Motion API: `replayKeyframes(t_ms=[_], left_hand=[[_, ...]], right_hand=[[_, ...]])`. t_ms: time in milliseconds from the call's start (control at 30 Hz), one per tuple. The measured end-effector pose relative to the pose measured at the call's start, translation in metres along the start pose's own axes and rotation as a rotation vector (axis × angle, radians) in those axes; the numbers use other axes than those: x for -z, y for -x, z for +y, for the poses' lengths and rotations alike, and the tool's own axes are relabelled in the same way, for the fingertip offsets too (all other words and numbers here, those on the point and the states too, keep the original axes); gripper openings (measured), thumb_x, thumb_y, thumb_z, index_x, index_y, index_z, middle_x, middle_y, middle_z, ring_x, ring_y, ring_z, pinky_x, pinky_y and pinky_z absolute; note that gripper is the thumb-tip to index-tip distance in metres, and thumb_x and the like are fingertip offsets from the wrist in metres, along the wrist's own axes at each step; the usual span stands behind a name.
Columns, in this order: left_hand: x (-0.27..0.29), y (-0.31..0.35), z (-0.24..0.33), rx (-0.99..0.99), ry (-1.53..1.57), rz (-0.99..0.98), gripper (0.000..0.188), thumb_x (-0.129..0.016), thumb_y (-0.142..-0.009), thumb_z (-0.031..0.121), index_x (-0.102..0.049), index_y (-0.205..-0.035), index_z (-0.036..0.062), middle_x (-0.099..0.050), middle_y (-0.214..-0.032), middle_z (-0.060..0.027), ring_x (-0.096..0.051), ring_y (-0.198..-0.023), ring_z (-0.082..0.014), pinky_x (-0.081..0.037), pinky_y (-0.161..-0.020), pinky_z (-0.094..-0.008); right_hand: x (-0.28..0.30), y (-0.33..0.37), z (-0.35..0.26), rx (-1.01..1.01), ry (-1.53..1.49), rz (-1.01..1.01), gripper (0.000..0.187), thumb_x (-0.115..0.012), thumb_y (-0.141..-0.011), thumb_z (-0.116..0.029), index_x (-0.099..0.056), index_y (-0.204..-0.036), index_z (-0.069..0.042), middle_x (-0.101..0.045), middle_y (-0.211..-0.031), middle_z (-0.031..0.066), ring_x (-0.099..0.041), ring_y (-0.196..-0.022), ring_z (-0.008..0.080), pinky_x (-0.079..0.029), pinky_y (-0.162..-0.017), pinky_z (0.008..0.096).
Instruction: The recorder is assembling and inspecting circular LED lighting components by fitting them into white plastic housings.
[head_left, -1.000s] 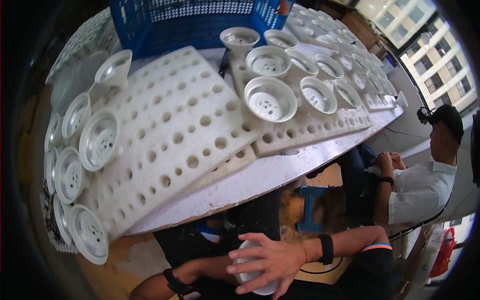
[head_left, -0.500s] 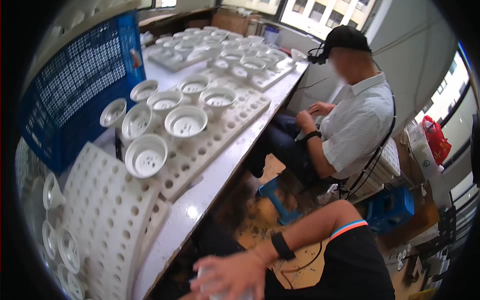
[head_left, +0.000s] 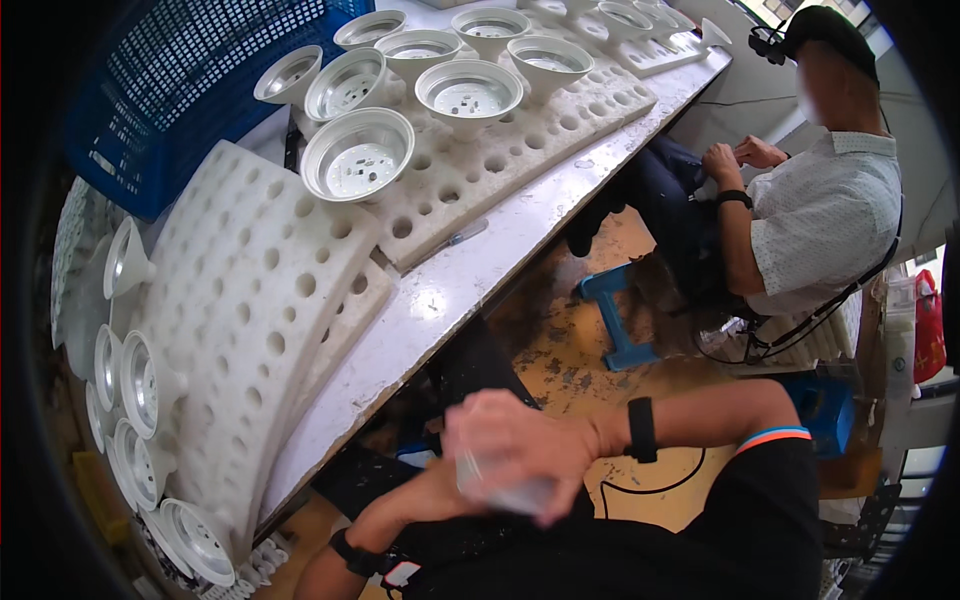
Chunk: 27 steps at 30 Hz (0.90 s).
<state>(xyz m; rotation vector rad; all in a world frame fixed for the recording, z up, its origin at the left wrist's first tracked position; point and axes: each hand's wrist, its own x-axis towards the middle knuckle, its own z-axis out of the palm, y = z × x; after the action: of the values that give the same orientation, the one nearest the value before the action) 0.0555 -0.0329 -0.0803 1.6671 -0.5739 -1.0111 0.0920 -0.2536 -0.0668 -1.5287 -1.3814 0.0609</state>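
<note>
Above my lap, my right hand point(head_left: 520, 440) is curled over a whitish, partly see-through piece point(head_left: 510, 487). Motion blurs the fingers, and most of the piece is covered, so its kind is unclear. My left hand point(head_left: 437, 490) comes in from the lower left and meets it under the right one; its fingers are hidden. On the table beyond stand several white funnel-shaped cups point(head_left: 358, 155) with holes in their shiny inner bottoms. They sit on a thick white foam board point(head_left: 520, 150) punched with round holes.
Another perforated foam board point(head_left: 240, 270) lies nearer, with more white cups point(head_left: 143, 385) along its left side. A blue plastic crate point(head_left: 170, 130) stands at the back left. To the right sits a co-worker point(head_left: 825, 200) near a blue stool point(head_left: 615, 320). The white table's edge point(head_left: 430, 300) runs diagonally.
My view has shifted, so the table now appears higher and farther left. My left forearm has come into view, and both hands are now together over my lap.
</note>
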Motion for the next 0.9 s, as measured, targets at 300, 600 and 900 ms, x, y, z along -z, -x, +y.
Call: replayKeyframes(t_ms=[300,600,900], left_hand=[[0.009,0.005,-0.004,-0.322,0.236,-0.100,0.063,-0.077,-0.077,0.022,-0.050,-0.133,0.0084,-0.043,-0.144,-0.0167,-0.044,-0.131,-0.0294,-0.040,-0.105,-0.0420],[0.006,-0.035,0.004,0.156,-0.866,0.415,0.028,-0.070,-0.070,0.008,-0.051,-0.090,0.0101,-0.064,-0.074,-0.0127,-0.067,-0.069,-0.0357,-0.052,-0.058,-0.0480],[-0.010,-0.023,-0.014,0.298,-0.334,0.464,0.034,-0.072,-0.073,0.010,-0.060,-0.105,0.0073,-0.068,-0.097,-0.0177,-0.066,-0.088,-0.0387,-0.053,-0.074,-0.0431]], right_hand=[[-0.012,-0.023,-0.056,-0.348,0.092,0.215,0.080,-0.063,-0.080,-0.051,-0.037,-0.146,-0.013,-0.029,-0.152,0.0178,-0.027,-0.139,0.0420,-0.022,-0.108,0.0585],[-0.040,0.004,-0.009,-1.213,-0.942,1.045,0.086,-0.064,-0.084,-0.047,-0.025,-0.150,-0.007,-0.029,-0.151,0.0183,-0.025,-0.141,0.0342,-0.026,-0.112,0.0383],[0.002,0.046,-0.022,-1.093,-0.689,0.338,0.089,-0.068,-0.083,-0.033,-0.019,-0.153,-0.010,-0.022,-0.154,0.0194,-0.022,-0.144,0.0318,-0.024,-0.115,0.0407]])
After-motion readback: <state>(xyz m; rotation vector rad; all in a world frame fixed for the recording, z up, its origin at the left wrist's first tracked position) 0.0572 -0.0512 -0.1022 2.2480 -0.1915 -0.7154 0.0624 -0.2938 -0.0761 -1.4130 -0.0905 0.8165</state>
